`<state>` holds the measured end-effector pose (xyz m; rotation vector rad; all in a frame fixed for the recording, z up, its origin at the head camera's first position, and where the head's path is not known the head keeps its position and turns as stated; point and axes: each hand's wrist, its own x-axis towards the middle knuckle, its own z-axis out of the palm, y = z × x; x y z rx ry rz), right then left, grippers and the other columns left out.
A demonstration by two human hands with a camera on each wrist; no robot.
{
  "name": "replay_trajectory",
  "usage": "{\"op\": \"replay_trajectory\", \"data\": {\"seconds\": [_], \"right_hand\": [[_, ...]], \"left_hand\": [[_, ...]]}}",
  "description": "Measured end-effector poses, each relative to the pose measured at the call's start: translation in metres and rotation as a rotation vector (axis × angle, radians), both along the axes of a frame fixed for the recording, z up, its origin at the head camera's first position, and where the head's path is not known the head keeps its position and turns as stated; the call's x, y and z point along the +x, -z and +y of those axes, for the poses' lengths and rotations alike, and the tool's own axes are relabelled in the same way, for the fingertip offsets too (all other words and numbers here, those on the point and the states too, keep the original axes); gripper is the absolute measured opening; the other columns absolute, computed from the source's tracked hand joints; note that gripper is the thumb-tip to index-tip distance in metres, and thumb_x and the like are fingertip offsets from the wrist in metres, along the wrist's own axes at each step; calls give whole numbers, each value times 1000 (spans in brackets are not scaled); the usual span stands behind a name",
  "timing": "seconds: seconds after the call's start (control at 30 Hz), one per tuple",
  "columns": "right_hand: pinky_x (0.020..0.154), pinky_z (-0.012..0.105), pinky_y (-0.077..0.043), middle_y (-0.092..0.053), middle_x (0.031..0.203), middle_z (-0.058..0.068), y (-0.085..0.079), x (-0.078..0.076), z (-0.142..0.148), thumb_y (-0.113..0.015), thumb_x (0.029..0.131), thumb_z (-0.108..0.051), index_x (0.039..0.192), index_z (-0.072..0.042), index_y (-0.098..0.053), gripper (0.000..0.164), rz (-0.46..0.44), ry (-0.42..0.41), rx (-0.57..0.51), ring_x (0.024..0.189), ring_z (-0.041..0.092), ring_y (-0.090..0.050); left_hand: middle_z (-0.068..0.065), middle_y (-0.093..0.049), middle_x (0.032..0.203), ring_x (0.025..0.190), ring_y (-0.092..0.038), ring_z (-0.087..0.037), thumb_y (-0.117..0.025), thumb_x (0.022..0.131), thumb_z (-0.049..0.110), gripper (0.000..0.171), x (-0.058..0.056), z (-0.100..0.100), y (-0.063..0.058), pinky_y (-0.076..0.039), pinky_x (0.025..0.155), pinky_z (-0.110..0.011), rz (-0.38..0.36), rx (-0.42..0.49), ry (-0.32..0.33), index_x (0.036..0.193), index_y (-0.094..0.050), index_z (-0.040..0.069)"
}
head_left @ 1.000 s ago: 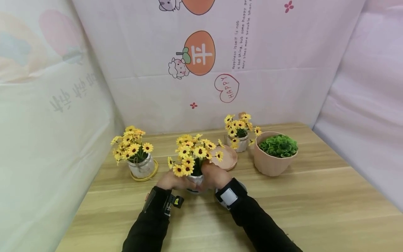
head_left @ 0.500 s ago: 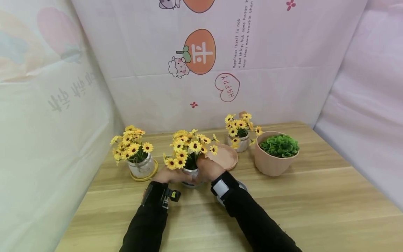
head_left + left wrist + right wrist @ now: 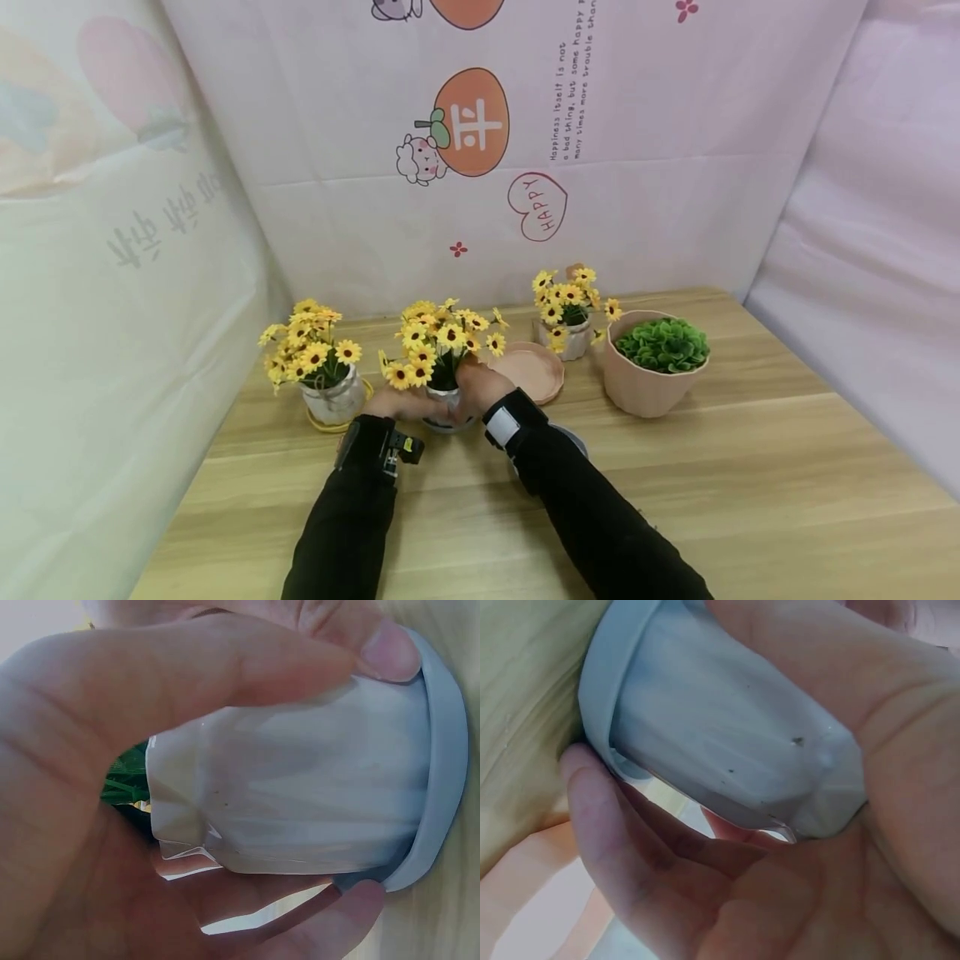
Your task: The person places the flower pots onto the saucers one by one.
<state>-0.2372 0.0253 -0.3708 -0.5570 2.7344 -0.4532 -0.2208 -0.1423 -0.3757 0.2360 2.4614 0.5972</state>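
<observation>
My two hands grip a white ceramic flowerpot (image 3: pixel 315 780) of yellow daisies (image 3: pixel 450 337) from both sides. It stands upright in a grey-blue saucer (image 3: pixel 450 765), close over the wooden table. In the left wrist view, my left hand (image 3: pixel 408 405) has its thumb along the pot wall and its fingers curled beneath, one fingertip at the saucer rim. My right hand (image 3: pixel 482 387) wraps the opposite side, a fingertip at the saucer's edge in the right wrist view. Much of the pot is hidden by the hands in the head view.
A similar potted daisy plant (image 3: pixel 333 398) stands left on a yellow saucer (image 3: pixel 326 427). Back right are a pink saucer (image 3: pixel 528 371), another daisy pot (image 3: pixel 576 342) and a pink planter (image 3: pixel 645 392) with a green plant (image 3: pixel 663 344). A grey dish (image 3: pixel 576 439) is partly hidden under my right forearm.
Both hands have moved the daisy pot and its saucer leftward and away from me, closer to the left daisy pot. The other pots have stayed in place.
</observation>
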Motion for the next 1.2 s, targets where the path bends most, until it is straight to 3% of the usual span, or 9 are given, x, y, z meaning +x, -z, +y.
{"op": "replay_trajectory", "data": {"seconds": [0.07, 0.13, 0.27, 0.37, 0.5, 0.63, 0.97, 1.07, 1.2], "right_hand": [[65, 30, -40, -70, 128, 20, -1, 0, -2, -89, 85, -24, 152, 9, -46, 86, 11, 17, 10, 76, 18, -55], [67, 30, -42, -68, 132, 18, -1, 0, -5, -89, 85, -23, 146, 6, -53, 77, 25, 31, 9, 81, 19, -59], [75, 32, -51, -58, 149, 20, -3, -3, -10, -88, 86, -23, 147, 6, -53, 76, 27, 45, 19, 97, 24, -66], [83, 35, -56, -54, 154, 20, -3, -6, -14, -88, 86, -23, 149, 5, -52, 78, 20, 60, 33, 108, 27, -68], [94, 38, -60, -49, 159, 18, -4, -11, -19, -88, 86, -24, 151, 3, -50, 80, 18, 77, 64, 121, 29, -66], [102, 41, -59, -48, 161, 18, -3, -15, -24, -86, 88, -28, 154, 2, -47, 83, 17, 89, 98, 132, 32, -61], [101, 37, -58, -43, 164, 14, 10, -42, -31, -88, 85, -31, 153, -5, -51, 81, 19, 96, 150, 134, 27, -60], [103, 40, -58, -45, 164, 15, 6, -41, -32, -87, 86, -28, 152, -4, -53, 78, 20, 98, 125, 135, 30, -60], [103, 42, -59, -59, 152, 15, -4, -35, -32, -84, 89, -26, 144, -4, -60, 64, 8, 100, 110, 129, 31, -64]], "left_hand": [[-22, -48, 162, 151, -43, -45, -56, 99, 55, 70, -2, -1, 0, -36, 125, -60, 2, 1, -24, 152, -58, 10], [-23, -46, 163, 151, -42, -45, -58, 98, 56, 73, -5, -3, 0, -37, 125, -58, -6, 12, -51, 152, -57, 5], [-25, -44, 164, 151, -41, -46, -58, 98, 55, 75, -11, -5, -1, -36, 126, -58, -18, 18, -82, 148, -57, -2], [-25, -40, 166, 152, -39, -47, -58, 98, 55, 78, -15, -6, -2, -37, 125, -58, -30, 7, -97, 151, -53, -1], [-27, -29, 171, 156, -31, -49, -61, 97, 57, 88, -19, -8, -2, -34, 126, -60, -64, 23, -168, 162, -40, 2], [-27, -23, 173, 158, -25, -50, -65, 95, 58, 93, -24, -10, 0, -32, 127, -61, -78, 45, -226, 164, -36, 3], [-26, -25, 172, 158, -25, -48, -64, 95, 57, 91, -40, -14, 3, -33, 128, -58, -70, 13, -202, 163, -37, 4], [-26, -25, 172, 159, -25, -48, -63, 97, 55, 88, -43, -14, 3, -32, 128, -57, -75, 25, -192, 163, -37, 4], [-27, -20, 174, 160, -20, -49, -56, 102, 52, 84, -46, -16, -1, -28, 130, -59, -86, 36, -153, 165, -32, 3]]}}
